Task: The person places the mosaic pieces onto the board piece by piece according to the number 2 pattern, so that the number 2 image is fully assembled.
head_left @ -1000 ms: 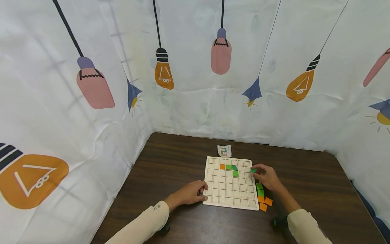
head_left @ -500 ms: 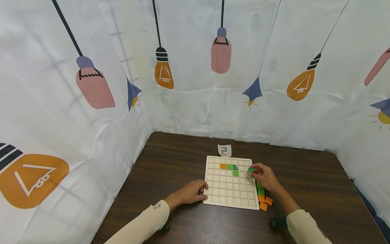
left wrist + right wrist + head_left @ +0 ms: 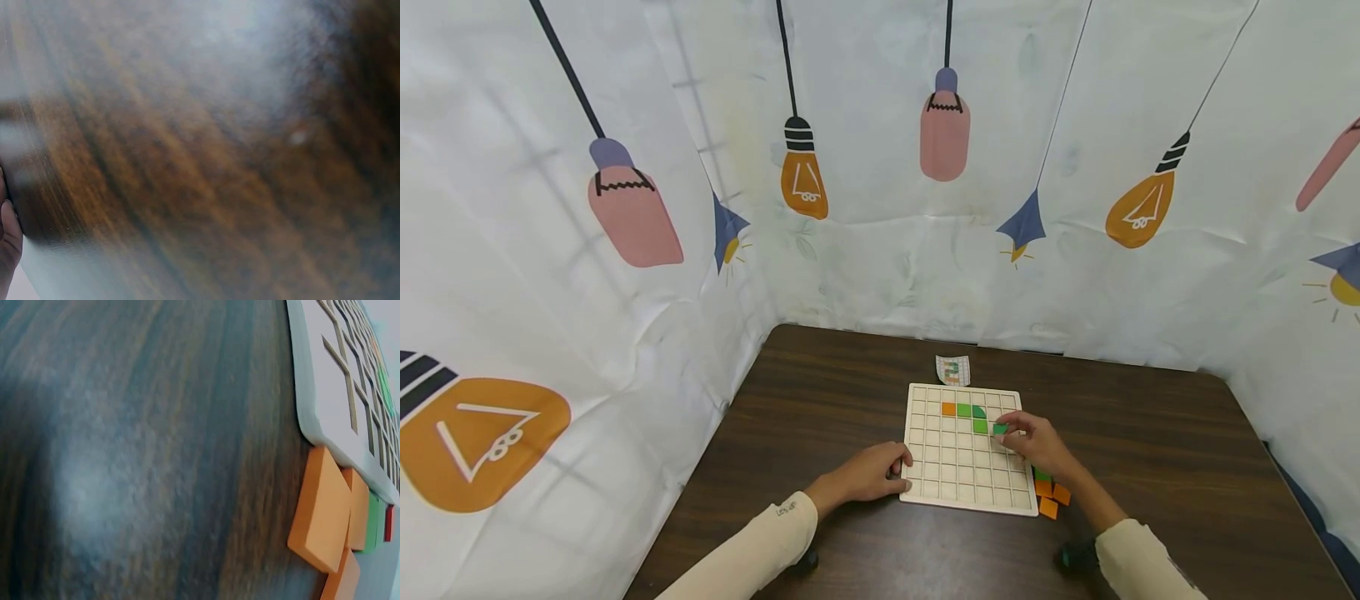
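A pale wooden grid board [image 3: 951, 475] lies on the dark table. My left hand [image 3: 868, 473] rests at its left edge, with thumb and index fingertip on the rim. Over the right part of the board, my right hand [image 3: 1033, 440] pinches a dark green tile [image 3: 1000, 429] between thumb and fingers. Just left of that tile, a light green tile [image 3: 981, 426] sits in a cell. The row above holds an orange tile [image 3: 949, 409], a light green tile [image 3: 964, 410] and a dark green tile [image 3: 978, 412] with a rounded corner. The right wrist view does not show the held tile.
Orange tiles [image 3: 328, 515], green tiles [image 3: 370, 525] and a red piece [image 3: 389, 523] lie along the board's right side. Behind the board is a small printed pattern card [image 3: 952, 371]. A printed curtain [image 3: 880, 275] surrounds the wood-grain table [image 3: 827, 375].
My right hand has carried the dark green tile leftward from the board's right edge to beside the lower light green tile. The left hand has stayed at the left edge.
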`<state>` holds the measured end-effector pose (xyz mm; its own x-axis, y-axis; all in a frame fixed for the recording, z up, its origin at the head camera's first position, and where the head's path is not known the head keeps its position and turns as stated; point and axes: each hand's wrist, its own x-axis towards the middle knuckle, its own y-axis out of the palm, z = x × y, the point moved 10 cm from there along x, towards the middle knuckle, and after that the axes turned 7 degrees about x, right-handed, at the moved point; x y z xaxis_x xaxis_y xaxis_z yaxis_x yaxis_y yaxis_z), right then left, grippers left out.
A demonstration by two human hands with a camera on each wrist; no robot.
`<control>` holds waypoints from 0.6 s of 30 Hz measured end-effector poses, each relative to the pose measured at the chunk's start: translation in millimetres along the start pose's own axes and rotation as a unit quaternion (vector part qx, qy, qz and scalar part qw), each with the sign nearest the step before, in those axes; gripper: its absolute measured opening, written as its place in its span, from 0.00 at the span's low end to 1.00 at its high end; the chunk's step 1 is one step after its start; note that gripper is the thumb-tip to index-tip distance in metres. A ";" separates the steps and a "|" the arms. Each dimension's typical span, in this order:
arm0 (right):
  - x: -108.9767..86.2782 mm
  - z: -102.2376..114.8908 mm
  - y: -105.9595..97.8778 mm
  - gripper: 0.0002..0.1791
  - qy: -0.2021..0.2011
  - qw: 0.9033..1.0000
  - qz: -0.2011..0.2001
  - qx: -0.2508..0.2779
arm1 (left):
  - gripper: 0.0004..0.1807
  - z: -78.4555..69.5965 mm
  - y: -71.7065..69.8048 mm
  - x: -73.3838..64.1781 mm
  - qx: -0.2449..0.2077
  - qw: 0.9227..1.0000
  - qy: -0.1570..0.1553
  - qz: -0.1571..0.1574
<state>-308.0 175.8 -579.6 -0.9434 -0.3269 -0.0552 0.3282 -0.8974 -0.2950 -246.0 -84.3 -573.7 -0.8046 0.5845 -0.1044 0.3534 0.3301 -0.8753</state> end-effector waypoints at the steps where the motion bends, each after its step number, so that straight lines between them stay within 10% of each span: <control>1: 0.6 -0.5 2.2 0.17 0.000 1.000 0.005 -0.001 | 0.13 -0.1 0.1 0.0 0.000 1.000 0.000 0.000; 18: 5.8 6.2 26.6 0.15 -0.034 0.998 0.046 -0.017 | 0.13 -2.2 -1.3 -0.6 -0.001 1.000 0.002 -0.002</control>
<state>-304.5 148.3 -581.9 -0.9036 -0.4280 -0.0196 0.4107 -0.8521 -0.3243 -244.9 -83.4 -571.4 -0.8038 0.5866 -0.0988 0.3512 0.3338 -0.8748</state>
